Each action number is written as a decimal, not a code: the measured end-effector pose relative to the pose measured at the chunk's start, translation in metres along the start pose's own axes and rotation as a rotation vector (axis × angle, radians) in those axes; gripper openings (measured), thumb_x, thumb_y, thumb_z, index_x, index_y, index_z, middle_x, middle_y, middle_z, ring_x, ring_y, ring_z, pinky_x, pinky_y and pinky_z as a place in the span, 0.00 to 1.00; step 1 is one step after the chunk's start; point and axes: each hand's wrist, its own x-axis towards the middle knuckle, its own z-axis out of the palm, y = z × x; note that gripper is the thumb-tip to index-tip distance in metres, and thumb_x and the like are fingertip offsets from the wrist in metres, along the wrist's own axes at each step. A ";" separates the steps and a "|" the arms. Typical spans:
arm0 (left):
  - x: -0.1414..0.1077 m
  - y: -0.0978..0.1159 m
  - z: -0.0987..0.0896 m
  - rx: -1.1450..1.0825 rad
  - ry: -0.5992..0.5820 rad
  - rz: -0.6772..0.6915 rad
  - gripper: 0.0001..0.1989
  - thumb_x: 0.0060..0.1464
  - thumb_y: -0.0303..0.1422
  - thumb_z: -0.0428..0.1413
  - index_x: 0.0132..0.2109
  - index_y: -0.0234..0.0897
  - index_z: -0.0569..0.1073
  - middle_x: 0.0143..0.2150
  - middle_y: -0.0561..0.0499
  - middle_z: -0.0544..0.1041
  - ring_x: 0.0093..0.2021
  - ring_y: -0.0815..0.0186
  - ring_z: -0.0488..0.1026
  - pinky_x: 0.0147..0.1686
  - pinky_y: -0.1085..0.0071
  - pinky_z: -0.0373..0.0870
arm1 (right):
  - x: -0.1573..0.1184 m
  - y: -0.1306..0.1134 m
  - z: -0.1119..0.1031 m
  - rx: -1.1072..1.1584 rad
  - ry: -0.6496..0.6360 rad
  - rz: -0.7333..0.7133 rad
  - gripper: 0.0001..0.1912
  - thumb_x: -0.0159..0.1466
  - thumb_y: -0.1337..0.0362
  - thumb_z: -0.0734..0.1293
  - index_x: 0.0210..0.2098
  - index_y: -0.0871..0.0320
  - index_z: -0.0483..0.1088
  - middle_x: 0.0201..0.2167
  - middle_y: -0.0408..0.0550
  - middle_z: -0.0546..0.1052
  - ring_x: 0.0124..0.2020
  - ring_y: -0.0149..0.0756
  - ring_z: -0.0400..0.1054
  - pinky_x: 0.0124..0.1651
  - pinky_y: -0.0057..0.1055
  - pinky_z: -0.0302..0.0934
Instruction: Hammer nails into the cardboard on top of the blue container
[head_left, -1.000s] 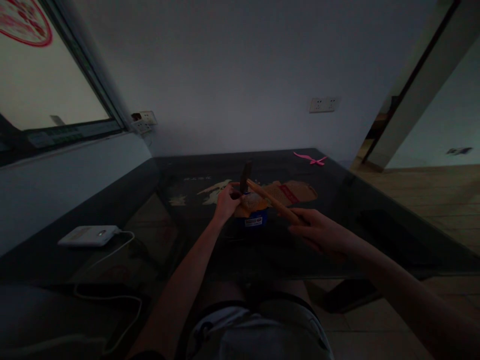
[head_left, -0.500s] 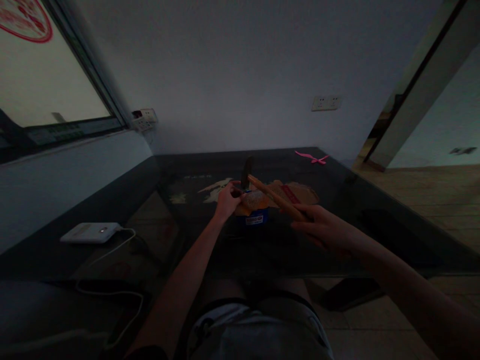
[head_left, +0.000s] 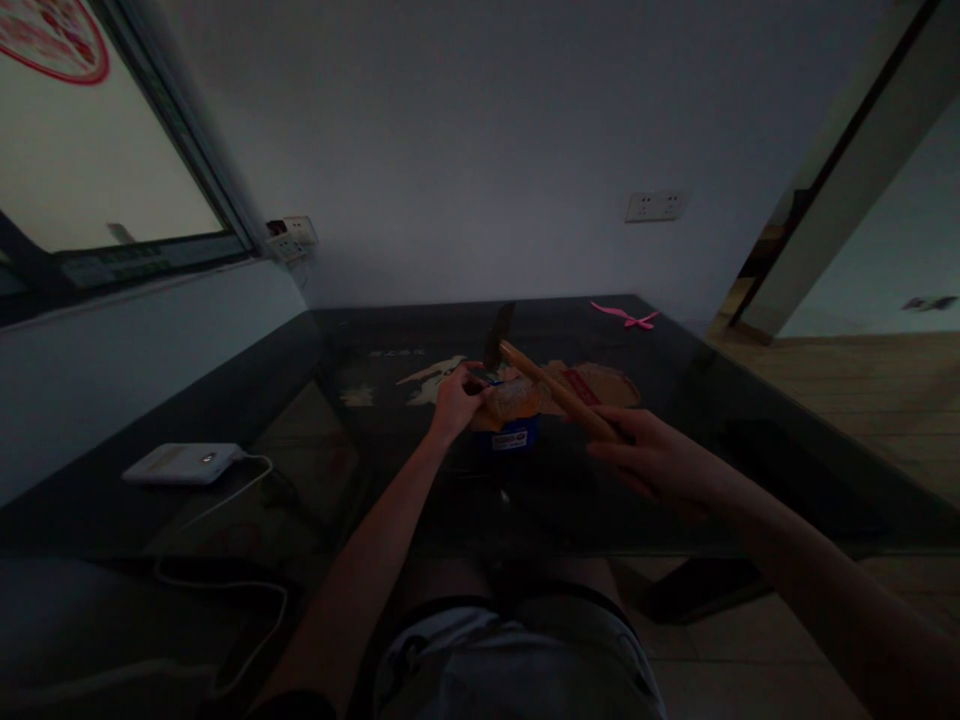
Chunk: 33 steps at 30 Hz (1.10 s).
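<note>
My right hand (head_left: pixel 656 450) is wrapped round the wooden handle of a hammer (head_left: pixel 564 398). Its dark head is above and behind a small blue box (head_left: pixel 513 434). Over the top of that box lies a crinkled brown-orange piece (head_left: pixel 516 402), possibly packaging. My left hand (head_left: pixel 457 398) is at the box's left side, with thumb and forefinger curled together by the brown piece. Whatever those fingers pinch is too small and dark to name. To the right of the box, a flattened brown packet (head_left: pixel 600 384) with a red band rests on the table.
The dark glossy table (head_left: pixel 480 500) reaches back to the wall. A white power bank (head_left: pixel 181 464) with a white cable sits at the left. A pink ribbon (head_left: pixel 626 317) lies at the back right. Wall sockets (head_left: pixel 655 206) are above the table.
The hammer's head has risen slightly and tilted to the right, its handle shifting with my right hand. My left hand and the blue box stay in place.
</note>
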 end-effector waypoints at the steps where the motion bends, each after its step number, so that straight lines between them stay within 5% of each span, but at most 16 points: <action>1: 0.000 0.001 0.000 -0.002 0.001 -0.002 0.19 0.44 0.26 0.60 0.46 0.34 0.69 0.30 0.51 0.76 0.32 0.66 0.75 0.36 0.69 0.70 | 0.000 0.000 0.001 0.006 0.000 -0.004 0.18 0.57 0.58 0.63 0.45 0.60 0.62 0.13 0.31 0.59 0.10 0.23 0.52 0.12 0.20 0.48; 25: 0.000 0.007 -0.001 -0.007 -0.009 -0.005 0.19 0.44 0.25 0.59 0.45 0.33 0.69 0.30 0.52 0.76 0.32 0.66 0.75 0.37 0.69 0.70 | -0.004 0.002 0.004 0.102 0.041 0.036 0.21 0.56 0.59 0.65 0.47 0.61 0.63 0.14 0.31 0.58 0.11 0.22 0.51 0.12 0.19 0.48; 33: 0.003 0.006 -0.009 -0.107 -0.156 0.086 0.23 0.44 0.24 0.59 0.50 0.35 0.66 0.36 0.49 0.76 0.36 0.67 0.75 0.40 0.68 0.71 | -0.025 0.049 0.028 0.457 0.062 -0.006 0.29 0.57 0.52 0.66 0.54 0.58 0.60 0.16 0.32 0.58 0.09 0.19 0.47 0.12 0.19 0.41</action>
